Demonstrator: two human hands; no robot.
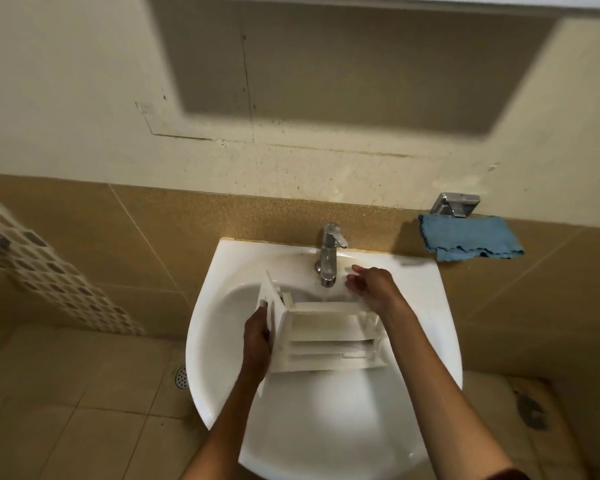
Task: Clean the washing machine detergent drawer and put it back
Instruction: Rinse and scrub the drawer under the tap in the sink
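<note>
The white detergent drawer (326, 336) lies across the bowl of a white sink (426, 306), its compartments facing up and its front panel to the left. My left hand (257, 336) grips that front panel from the left side. My right hand (371, 284) hovers over the drawer's far right end, just right of the chrome tap (329, 254). Its fingers are spread and relaxed, holding nothing. Whether water is running I cannot tell.
A blue cloth (468, 237) hangs from a chrome holder (456, 204) on the wall to the right of the sink. A floor drain (181, 377) shows at lower left on the tiled floor. Tan tiles run behind the sink.
</note>
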